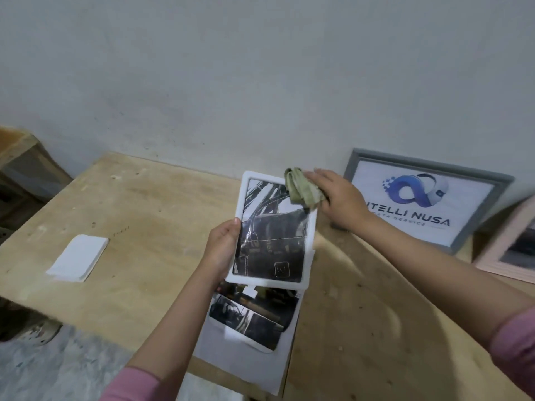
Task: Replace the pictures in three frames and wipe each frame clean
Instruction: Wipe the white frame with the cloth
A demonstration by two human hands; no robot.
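Left hand point(223, 250) grips white frame point(273, 227) by its left edge, right hand point(338, 198) presses bunched cloth point(302, 188) on top corner

Dim, flat indoor light, cool cast on the wall point(260, 68), no hard source visible. Soft shadows only: a faint one on the table point(130, 204) right of the white frame point(240, 198), another under the right arm toward 5 o'clock. Glare streaks on the white frame's glazing. Whole shot soft and noisy; right hand point(338, 198) and cloth point(302, 188) slightly motion-blurred. Wide-angle bending at edges, worst at 3 and 9 o'clock. Floor at 7 o'clock smeared, out of focus.
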